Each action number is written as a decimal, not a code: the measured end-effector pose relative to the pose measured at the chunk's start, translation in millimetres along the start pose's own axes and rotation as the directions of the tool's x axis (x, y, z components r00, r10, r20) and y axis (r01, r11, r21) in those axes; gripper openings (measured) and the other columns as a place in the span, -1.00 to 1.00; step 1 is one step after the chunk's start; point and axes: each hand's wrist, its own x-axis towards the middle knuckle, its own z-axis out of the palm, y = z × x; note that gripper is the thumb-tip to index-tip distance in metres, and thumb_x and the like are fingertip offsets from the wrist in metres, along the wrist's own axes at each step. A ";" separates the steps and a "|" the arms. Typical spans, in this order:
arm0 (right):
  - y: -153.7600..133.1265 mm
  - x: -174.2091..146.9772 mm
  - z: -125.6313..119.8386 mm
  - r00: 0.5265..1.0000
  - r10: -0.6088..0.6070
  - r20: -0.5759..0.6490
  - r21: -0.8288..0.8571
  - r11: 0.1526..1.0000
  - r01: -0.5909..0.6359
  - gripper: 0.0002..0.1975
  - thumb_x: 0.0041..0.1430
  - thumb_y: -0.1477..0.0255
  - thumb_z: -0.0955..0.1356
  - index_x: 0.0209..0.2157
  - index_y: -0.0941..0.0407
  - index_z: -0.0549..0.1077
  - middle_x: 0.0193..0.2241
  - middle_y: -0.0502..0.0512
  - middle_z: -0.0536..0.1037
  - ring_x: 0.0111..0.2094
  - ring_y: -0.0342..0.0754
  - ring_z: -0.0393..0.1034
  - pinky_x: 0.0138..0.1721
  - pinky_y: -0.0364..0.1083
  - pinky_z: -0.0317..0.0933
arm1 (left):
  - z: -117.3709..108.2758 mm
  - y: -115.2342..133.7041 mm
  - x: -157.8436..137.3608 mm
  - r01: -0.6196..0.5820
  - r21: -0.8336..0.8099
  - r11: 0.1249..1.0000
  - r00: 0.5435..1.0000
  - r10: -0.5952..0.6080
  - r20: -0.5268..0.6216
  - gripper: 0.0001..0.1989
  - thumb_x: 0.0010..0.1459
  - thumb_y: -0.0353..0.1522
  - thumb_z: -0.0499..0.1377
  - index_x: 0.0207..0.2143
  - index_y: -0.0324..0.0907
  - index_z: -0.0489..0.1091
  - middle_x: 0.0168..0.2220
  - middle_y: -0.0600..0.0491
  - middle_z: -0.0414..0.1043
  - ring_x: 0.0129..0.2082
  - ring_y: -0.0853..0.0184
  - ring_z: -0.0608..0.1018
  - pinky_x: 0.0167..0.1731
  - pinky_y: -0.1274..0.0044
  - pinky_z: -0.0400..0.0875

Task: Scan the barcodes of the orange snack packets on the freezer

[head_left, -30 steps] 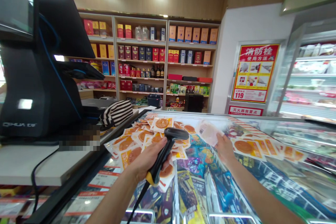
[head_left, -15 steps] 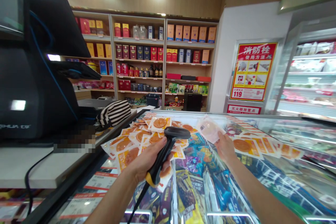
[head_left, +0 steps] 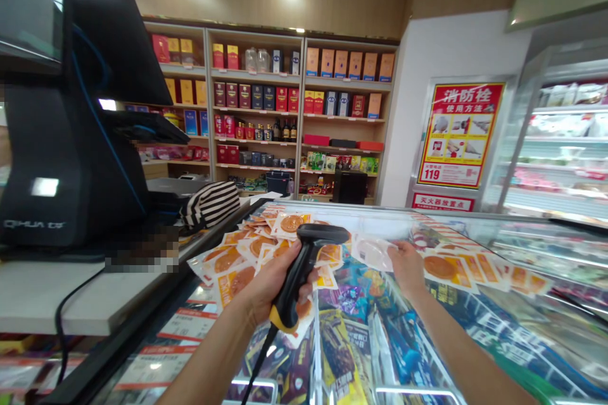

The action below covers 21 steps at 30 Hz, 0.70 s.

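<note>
Centre of the frame, the left hand (head_left: 275,280) wraps round a black scanner (head_left: 295,283). Right of centre, the right hand (head_left: 407,267) pinches a pale packet (head_left: 371,253), apparently by one edge, so it could slip.

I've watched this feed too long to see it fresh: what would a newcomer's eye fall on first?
Probably the black scanner in the left hand, near mid-view, with the pale packet held in the right hand beyond it to the right. Orange-patterned packets are strewn around the scanner. The bulky black terminal at far left and the red-and-yellow poster on the right-hand wall also stand out.
</note>
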 end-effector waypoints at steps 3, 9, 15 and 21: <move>0.0 4.6 -11.4 0.973 -0.149 0.174 -0.325 0.924 0.200 -0.82 -0.18 0.48 0.17 -0.44 0.14 0.29 -0.53 0.05 0.43 -0.45 -0.08 0.30 -0.42 -0.13 0.12 | -3.0 -0.6 0.5 0.000 0.009 1.000 0.999 0.001 -0.042 -0.64 0.02 -0.12 -0.08 -0.36 -0.24 0.23 -0.63 0.09 0.28 -0.74 0.52 0.27 -0.74 0.66 0.13; -6.5 -11.2 -13.8 0.725 -0.021 0.689 -0.532 0.665 0.525 -0.55 -0.23 0.34 0.29 -0.17 0.03 0.25 -0.21 0.09 0.40 -0.21 0.02 0.27 -0.26 -0.02 0.09 | -9.5 -4.5 4.1 0.000 0.021 1.000 0.999 0.001 -0.052 -0.64 0.00 -0.11 -0.06 -0.37 -0.23 0.23 -0.63 0.10 0.28 -0.74 0.52 0.28 -0.74 0.65 0.14; -10.5 -15.1 8.3 0.887 0.015 0.462 -0.803 0.432 0.410 -0.45 -0.12 0.12 0.20 -0.10 0.14 0.21 -0.17 0.30 0.34 -0.16 0.15 0.22 -0.26 0.10 0.08 | -12.2 -7.5 5.1 0.015 0.010 1.000 0.999 -0.015 -0.036 -0.64 -0.01 -0.10 -0.05 -0.36 -0.22 0.23 -0.62 0.09 0.30 -0.74 0.51 0.29 -0.73 0.64 0.15; -10.5 4.9 -2.2 0.878 0.032 0.478 -0.807 0.411 0.424 -0.75 0.01 0.52 0.11 -0.31 0.21 0.33 -0.46 0.27 0.45 -0.38 0.02 0.36 -0.40 -0.07 0.12 | -11.5 -9.1 5.3 0.058 0.008 0.998 0.996 -0.057 -0.074 -0.64 -0.02 -0.11 -0.03 -0.38 -0.24 0.23 -0.63 0.10 0.29 -0.75 0.52 0.29 -0.75 0.66 0.13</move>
